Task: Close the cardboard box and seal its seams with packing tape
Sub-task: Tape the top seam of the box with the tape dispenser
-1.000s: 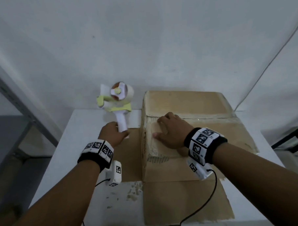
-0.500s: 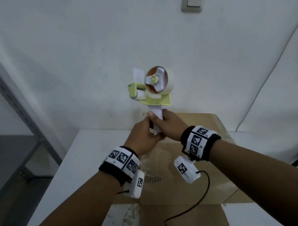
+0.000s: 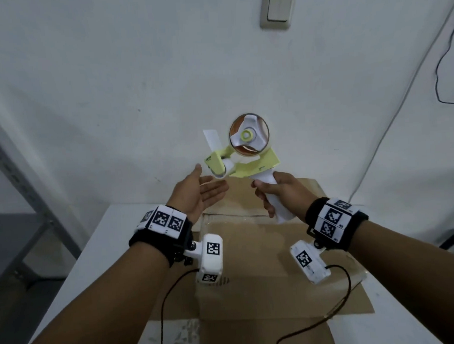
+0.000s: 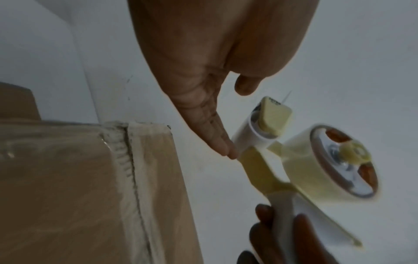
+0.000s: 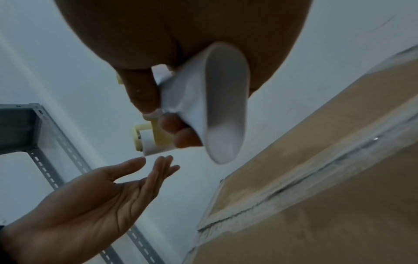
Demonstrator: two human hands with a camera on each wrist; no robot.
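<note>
The cardboard box (image 3: 250,249) lies on the white desk (image 3: 114,244) with its top flaps folded down, the centre seam running across the lid below both wrists; this closed lid is what lets taping begin. Whether that seam already carries some clear tape I cannot say for sure, though the left wrist view shows a glossy film near it.

Above the box's far edge, the tape dispenser (image 3: 246,155) is held up in the air, roll uppermost and its roller end to the left. The right hand (image 3: 279,193) is wrapped around the white handle, fingers and thumb clamped on it, probably so the tool can be driven with 1 hand along the seam. A loose white tab stands up from the roller end, away from the box.

The left hand (image 3: 201,193), just left of the dispenser, is spread flat, palm up, holding nothing; its fingertips (image 4: 226,150) almost touch the roller. It looks placed to catch that free end.
</note>
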